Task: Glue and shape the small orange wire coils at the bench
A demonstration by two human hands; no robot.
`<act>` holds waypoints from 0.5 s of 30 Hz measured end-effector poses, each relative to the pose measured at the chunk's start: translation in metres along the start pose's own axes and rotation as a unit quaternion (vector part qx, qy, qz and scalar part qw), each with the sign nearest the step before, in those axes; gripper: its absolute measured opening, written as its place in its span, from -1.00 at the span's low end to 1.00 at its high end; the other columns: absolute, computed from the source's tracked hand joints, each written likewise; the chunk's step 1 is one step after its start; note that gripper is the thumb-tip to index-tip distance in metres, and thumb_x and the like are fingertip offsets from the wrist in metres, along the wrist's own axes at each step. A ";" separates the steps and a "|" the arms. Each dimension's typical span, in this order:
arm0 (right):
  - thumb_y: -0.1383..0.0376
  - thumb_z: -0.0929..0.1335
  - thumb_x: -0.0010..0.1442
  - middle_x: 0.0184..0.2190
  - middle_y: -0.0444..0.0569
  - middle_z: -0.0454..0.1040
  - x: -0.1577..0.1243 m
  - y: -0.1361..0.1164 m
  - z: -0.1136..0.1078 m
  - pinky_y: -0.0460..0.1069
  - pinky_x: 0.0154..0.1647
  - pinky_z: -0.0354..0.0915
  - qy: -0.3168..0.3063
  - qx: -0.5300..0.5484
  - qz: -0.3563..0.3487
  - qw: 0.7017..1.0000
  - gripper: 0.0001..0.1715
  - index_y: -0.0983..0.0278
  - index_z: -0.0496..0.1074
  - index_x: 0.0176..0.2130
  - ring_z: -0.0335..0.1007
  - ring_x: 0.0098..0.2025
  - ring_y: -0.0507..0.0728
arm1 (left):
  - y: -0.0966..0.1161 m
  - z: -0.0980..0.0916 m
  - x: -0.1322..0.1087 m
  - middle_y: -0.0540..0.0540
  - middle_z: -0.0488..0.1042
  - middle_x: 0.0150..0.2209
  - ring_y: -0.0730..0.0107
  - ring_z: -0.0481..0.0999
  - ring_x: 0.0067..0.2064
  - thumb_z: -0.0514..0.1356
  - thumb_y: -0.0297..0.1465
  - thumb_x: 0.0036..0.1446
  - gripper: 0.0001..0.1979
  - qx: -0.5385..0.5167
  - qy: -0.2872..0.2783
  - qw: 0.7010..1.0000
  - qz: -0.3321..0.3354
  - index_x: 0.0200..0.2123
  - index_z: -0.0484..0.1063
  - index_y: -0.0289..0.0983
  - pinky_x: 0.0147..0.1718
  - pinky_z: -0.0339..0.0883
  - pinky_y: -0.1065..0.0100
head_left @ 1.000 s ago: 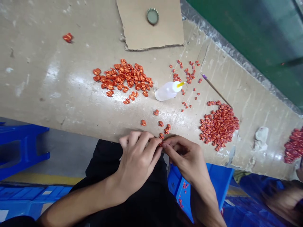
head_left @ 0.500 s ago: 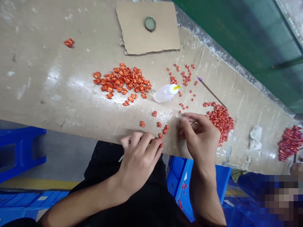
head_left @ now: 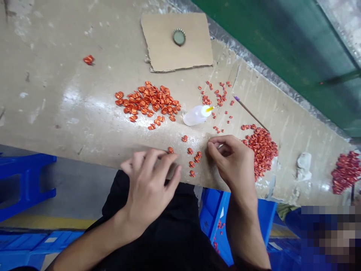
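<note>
Blue bin [head_left: 210, 205]: red bits [head_left: 220, 224] inside.
My left hand [head_left: 152, 184]: loosely open, gripping nothing; shifted left, off the nearest orange piece [head_left: 192, 174].
My right hand [head_left: 232, 162]: pinched; can't tell on what.
Orange piece: on the table [head_left: 93, 120], between them.

The table [head_left: 98, 126] looks smooth and glossy, scuffed with pale marks. Toward its far edge lies matt cardboard [head_left: 162, 54] with a rough, torn edge, under a metal-looking cap [head_left: 179, 37]. The bottle [head_left: 194, 116] is smooth, translucent plastic. Near the table's near edge, the orange pieces [head_left: 192, 164] look shiny and ridged. Below it, trousers [head_left: 175, 233] of matt black cloth.
</note>
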State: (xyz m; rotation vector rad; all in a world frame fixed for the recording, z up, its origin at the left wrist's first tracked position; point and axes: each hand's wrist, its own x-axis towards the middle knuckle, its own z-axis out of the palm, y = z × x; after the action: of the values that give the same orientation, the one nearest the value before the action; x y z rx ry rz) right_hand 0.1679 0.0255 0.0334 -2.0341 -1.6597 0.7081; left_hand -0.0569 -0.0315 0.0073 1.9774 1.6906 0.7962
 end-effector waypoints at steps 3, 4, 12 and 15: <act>0.26 0.51 0.37 -0.27 -0.07 0.68 -0.005 0.002 -0.009 0.02 -0.27 0.44 -0.046 0.008 -0.013 0.999 -0.89 0.21 0.72 -0.14 0.52 -0.39 0.07 | -0.009 -0.001 0.007 -0.15 0.63 -0.03 0.01 0.47 0.05 0.39 -0.42 0.43 -0.77 0.020 0.009 1.000 -0.014 0.11 0.61 -0.12 0.06 0.23 -0.04; 0.26 0.52 0.38 -0.27 -0.08 0.69 -0.007 0.003 -0.012 0.02 -0.28 0.43 -0.059 0.015 -0.011 0.998 -0.87 0.21 0.73 -0.10 0.53 -0.39 0.07 | -0.010 -0.001 0.008 -0.15 0.63 -0.03 0.01 0.47 0.05 0.39 -0.42 0.43 -0.77 0.026 0.015 0.999 -0.016 0.11 0.62 -0.13 0.06 0.24 -0.04; 0.17 0.53 0.44 -0.22 -0.03 0.73 -0.007 0.007 -0.016 0.02 -0.29 0.44 -0.066 0.058 0.021 0.996 -0.80 0.21 0.77 -0.08 0.58 -0.34 0.09 | -0.011 0.001 0.008 -0.11 0.66 -0.04 0.08 0.54 0.02 0.40 -0.40 0.44 -0.78 0.035 0.032 0.998 -0.033 0.11 0.63 -0.12 0.10 0.22 -0.05; 0.23 0.53 0.41 -0.28 -0.07 0.70 -0.005 0.005 -0.013 0.01 -0.32 0.40 -0.070 0.041 0.008 0.997 -0.87 0.22 0.75 -0.16 0.51 -0.39 0.07 | -0.011 0.001 0.010 -0.08 0.66 -0.06 0.12 0.54 0.01 0.38 -0.41 0.48 -0.85 0.029 0.026 0.999 -0.028 0.07 0.63 -0.13 0.10 0.20 -0.03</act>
State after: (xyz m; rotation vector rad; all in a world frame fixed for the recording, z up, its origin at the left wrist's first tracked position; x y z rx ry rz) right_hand 0.1787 0.0195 0.0410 -1.9827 -1.6633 0.9275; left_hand -0.0640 -0.0197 0.0011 1.9537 1.8110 0.7923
